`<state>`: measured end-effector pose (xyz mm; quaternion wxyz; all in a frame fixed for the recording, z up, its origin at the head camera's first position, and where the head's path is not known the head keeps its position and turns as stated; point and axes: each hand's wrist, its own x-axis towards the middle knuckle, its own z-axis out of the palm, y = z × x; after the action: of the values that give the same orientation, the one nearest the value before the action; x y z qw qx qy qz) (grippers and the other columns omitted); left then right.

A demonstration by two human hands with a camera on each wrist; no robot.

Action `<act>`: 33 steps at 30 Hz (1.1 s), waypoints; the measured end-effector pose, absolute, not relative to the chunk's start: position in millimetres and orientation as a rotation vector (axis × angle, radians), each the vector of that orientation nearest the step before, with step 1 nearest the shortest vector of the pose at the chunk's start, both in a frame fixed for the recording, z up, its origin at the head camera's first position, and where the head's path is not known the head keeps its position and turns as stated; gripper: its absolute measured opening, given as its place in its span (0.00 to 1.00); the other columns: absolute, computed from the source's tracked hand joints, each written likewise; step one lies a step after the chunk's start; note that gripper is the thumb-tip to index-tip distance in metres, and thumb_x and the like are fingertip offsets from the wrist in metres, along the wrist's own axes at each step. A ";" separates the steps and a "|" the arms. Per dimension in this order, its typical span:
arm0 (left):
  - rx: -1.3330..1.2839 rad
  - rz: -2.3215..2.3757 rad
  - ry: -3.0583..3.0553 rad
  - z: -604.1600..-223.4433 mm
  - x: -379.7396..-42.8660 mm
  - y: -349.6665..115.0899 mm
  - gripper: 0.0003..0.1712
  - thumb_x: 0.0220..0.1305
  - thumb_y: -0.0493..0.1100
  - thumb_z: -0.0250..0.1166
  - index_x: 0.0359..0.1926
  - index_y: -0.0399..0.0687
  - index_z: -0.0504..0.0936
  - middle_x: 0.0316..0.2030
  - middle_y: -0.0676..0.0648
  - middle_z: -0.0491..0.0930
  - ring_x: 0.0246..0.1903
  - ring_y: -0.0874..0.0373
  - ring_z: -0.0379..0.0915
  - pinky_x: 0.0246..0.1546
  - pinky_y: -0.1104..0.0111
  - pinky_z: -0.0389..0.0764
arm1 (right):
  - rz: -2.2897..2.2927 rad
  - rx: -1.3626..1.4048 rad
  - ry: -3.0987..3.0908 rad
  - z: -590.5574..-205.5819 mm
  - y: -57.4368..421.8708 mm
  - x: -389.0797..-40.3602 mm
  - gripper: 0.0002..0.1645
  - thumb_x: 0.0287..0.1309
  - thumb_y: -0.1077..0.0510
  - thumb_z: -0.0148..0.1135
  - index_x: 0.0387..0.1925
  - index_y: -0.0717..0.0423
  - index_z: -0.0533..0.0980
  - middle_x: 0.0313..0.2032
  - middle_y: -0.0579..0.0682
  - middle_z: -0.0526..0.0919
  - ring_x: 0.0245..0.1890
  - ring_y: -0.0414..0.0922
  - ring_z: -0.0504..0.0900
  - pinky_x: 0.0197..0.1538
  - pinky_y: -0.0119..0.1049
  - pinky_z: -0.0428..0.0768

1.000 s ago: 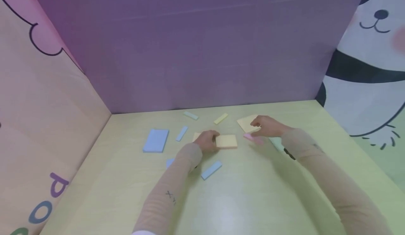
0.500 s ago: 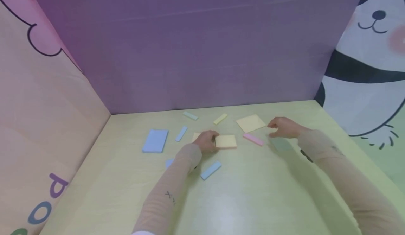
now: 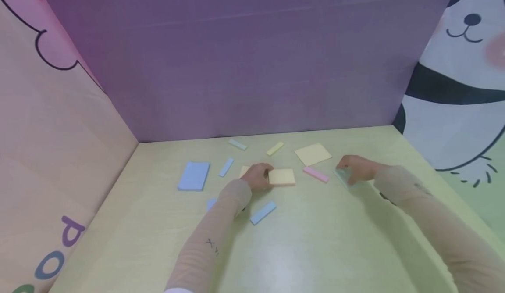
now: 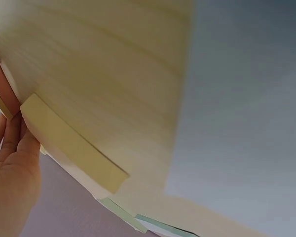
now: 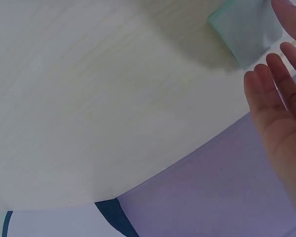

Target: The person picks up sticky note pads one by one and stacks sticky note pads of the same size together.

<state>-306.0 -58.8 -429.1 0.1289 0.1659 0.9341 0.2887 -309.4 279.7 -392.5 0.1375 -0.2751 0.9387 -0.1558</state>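
Observation:
My left hand (image 3: 258,175) rests on the table, its thumb and fingers gripping the left end of a yellow sticky note pad (image 3: 282,176) with an orange lower edge. Another yellow sticky note pad (image 4: 71,143) lies beside the fingers in the left wrist view, mostly hidden by the hand in the head view. My right hand (image 3: 358,169) hovers at a pale green sticky note pad (image 3: 342,178), thumb and fingers spread over it. In the right wrist view the long fingers (image 5: 264,86) stretch out beside the green pad (image 5: 246,32), with a gap between thumb and fingers.
A square yellow note pad (image 3: 313,154) and a pink strip (image 3: 315,174) lie between the hands. Left are a blue pad (image 3: 194,176) and a blue strip (image 3: 226,167); nearer me, another blue strip (image 3: 263,212). Green (image 3: 237,144) and yellow strips (image 3: 275,148) lie by the purple wall (image 3: 252,65).
My right hand has let go of the pink strip, leaving it on the table, then moved right and down to the green pad. The left hand has stayed in place.

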 end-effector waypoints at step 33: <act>0.446 0.860 2.707 -430.8 -306.6 -59.3 0.37 0.44 0.39 0.72 0.58 0.45 0.71 0.57 0.45 0.72 0.58 0.51 0.66 0.63 0.61 0.63 | -0.455 -0.663 2.742 -398.1 271.4 -309.4 0.28 0.39 0.63 0.70 0.45 0.73 0.73 0.44 0.67 0.76 0.46 0.63 0.73 0.54 0.56 0.69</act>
<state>-306.6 -59.3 -430.8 0.1328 0.1539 0.9332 0.2963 -309.4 271.4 -398.1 0.1414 -0.2297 0.9499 -0.1576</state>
